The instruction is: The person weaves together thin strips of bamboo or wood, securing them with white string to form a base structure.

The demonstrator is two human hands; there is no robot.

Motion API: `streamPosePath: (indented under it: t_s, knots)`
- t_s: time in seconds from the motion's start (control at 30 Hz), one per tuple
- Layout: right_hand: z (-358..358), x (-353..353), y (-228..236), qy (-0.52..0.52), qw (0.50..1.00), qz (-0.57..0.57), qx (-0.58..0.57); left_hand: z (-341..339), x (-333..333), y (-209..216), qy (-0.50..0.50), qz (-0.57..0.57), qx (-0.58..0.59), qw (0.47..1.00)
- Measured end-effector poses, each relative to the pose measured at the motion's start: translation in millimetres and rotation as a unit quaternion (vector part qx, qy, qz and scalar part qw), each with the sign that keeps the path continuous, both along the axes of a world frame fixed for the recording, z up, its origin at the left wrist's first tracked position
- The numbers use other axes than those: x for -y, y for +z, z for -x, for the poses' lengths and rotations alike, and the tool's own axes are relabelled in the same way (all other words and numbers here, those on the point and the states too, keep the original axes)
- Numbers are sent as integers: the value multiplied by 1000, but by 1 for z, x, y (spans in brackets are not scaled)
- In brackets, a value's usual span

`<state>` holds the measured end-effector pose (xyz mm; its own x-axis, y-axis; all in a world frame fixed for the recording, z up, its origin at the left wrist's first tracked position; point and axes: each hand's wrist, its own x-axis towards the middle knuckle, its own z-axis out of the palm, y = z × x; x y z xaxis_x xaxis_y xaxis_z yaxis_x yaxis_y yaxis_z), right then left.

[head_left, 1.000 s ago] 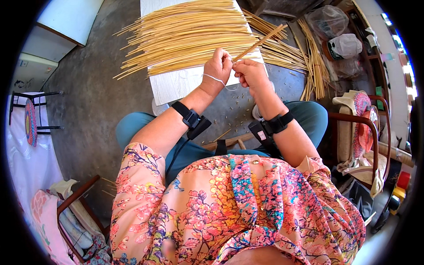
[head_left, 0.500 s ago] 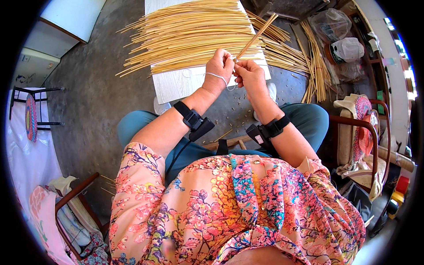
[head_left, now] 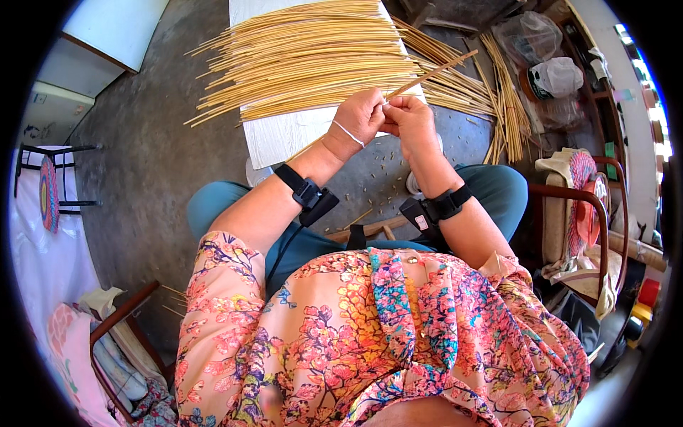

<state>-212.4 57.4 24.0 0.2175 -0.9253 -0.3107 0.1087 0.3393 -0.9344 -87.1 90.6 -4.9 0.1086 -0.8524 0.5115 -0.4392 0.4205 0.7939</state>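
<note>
My two hands meet in front of the near edge of a white board, fingertips almost touching. My left hand (head_left: 360, 118) is closed around thin tan stalks (head_left: 434, 73), which slant up to the right past the fingers. Their other end shows beside my left forearm. A white string (head_left: 348, 134) crosses the back of my left hand near the wrist, and a bit of white shows between the fingertips. My right hand (head_left: 414, 122) pinches there with bent fingers, apparently on the string; the exact hold is partly hidden.
Many long straw-coloured stalks (head_left: 313, 60) lie across the white board (head_left: 274, 139). More stalks (head_left: 509, 117) spread on the floor to the right. Short cut bits litter the floor by my feet. Armchairs (head_left: 605, 235) flank me, and a black-framed stool (head_left: 71, 148) stands left.
The held stalks have swung down to the right and lie flatter. Both hands have come slightly nearer to me. The loose string loop under the fingers no longer shows.
</note>
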Motion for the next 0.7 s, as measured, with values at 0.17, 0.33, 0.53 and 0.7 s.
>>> streamPosePath:
  t_s: [0.17,0.33,0.53,0.7]
  knots:
    - [1,-4,5,-8,1000,-1,20,1,0,3,-15,18,-18,1000]
    - [6,-15,9,37,997,13,-73,-2,0,2,24,-71,-59,995]
    - [11,-23,17,58,992,-11,-110,-9,6,-8,32,-140,-99,985]
    - [6,-20,18,54,994,1,-90,-8,9,-12,30,-129,-94,987]
